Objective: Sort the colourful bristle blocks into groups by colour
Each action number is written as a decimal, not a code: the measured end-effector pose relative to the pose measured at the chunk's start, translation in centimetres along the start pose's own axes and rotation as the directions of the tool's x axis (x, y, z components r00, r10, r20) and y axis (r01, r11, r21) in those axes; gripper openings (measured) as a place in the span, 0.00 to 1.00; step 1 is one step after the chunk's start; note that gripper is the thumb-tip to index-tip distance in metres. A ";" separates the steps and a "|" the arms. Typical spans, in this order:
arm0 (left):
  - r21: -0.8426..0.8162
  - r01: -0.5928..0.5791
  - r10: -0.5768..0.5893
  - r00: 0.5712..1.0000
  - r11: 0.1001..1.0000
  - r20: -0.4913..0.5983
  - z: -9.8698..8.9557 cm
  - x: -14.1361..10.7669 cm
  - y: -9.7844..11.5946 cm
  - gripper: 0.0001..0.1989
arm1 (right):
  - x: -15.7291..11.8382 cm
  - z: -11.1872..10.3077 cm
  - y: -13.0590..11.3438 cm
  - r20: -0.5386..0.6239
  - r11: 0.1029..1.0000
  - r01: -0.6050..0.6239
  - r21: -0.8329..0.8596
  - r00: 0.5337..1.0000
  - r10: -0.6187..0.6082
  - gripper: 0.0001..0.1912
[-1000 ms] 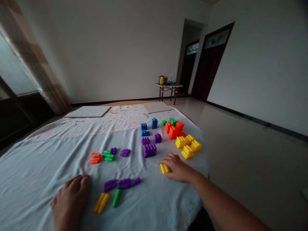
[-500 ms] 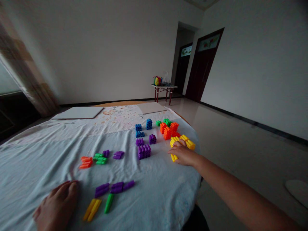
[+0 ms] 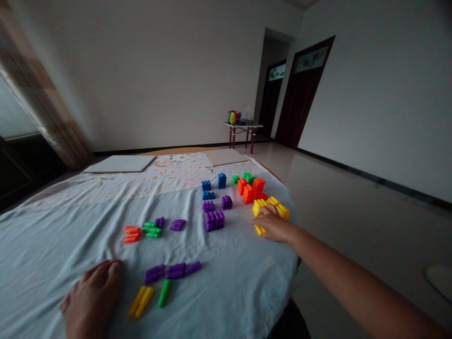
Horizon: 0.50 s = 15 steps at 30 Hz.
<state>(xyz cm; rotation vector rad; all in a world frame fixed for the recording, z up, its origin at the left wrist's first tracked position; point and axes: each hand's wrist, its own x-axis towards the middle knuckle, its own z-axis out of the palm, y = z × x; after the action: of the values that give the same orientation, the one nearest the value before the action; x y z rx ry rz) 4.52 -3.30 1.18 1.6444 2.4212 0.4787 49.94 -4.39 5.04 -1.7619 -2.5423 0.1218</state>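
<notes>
My left hand rests on the blue-grey cloth at the near left, its fingers lying on it, holding nothing. Close beside it are two yellow plastic pegs, a green peg and several purple pegs. Farther right, my right hand is closed over yellow pegs at the table's right side; its fingertips are partly hidden. A stack of yellow pegs sits just behind that hand, and orange stacks stand beyond.
Purple stacks, blue stacks and green stacks stand mid-table. Loose orange pegs and green pegs lie left. Two flat boards, a white one and a beige one, lie at the far end.
The whole view has shifted slightly, so things appear a little farther right. My right hand stays at the yellow pegs and my left hand stays on the cloth.
</notes>
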 end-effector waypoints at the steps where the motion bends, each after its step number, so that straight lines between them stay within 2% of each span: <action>1: -0.001 -0.001 0.001 1.000 1.000 -0.007 0.0 0.0 0.0 0.34 | -0.1 0.0 -0.1 -0.004 1.000 -0.001 0.002 1.000 0.001 0.22; 8: -0.039 -0.014 0.012 0.999 0.999 -0.046 0.0 -0.2 0.3 0.30 | -0.6 0.3 -1.0 -0.083 0.999 0.020 0.041 0.996 -0.016 0.20; 10: -0.056 -0.032 0.028 0.997 0.998 -0.071 0.0 -0.4 0.5 0.29 | -0.6 0.3 -2.1 -0.148 0.998 0.027 0.054 0.989 -0.019 0.18; 12: -0.063 -0.038 0.031 0.995 0.997 -0.099 0.1 -0.5 0.5 0.27 | -0.4 0.2 -4.2 -0.280 0.992 0.068 0.109 0.959 -0.035 0.15; 14: -0.066 -0.040 0.032 0.993 0.997 -0.117 0.3 -0.5 0.3 0.26 | 0.0 0.3 -7.5 -0.394 0.966 0.167 0.197 0.916 -0.078 0.11; 15: -0.066 -0.043 0.034 0.992 0.997 -0.121 0.4 -0.5 0.2 0.25 | 0.3 0.5 -9.5 -0.413 0.939 0.241 0.246 0.902 -0.123 0.09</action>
<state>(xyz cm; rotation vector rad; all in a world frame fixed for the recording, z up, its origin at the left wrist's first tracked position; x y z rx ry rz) 5.03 -3.64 0.87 1.6820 2.4299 0.6772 40.97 -7.43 5.36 -1.2792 -2.2452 0.1153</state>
